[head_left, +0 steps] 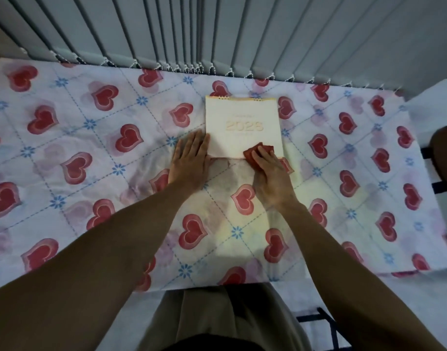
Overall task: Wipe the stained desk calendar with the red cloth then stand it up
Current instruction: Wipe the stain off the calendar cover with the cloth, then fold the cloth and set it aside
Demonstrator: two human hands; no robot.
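Observation:
A cream desk calendar (242, 122) with a pale "2026" on its cover lies flat on the table, its spiral binding at the far edge. My left hand (190, 158) rests flat at the calendar's near left corner, fingers together, pressing on its edge. My right hand (269, 171) presses the red cloth (255, 152) onto the calendar's near right corner; the cloth is bunched under my fingers and partly hidden by them.
The table is covered by a white cloth (90, 148) printed with red hearts and blue flowers. Grey vertical blinds (217, 34) hang right behind the far edge. A dark round object (445, 158) sits off the right edge.

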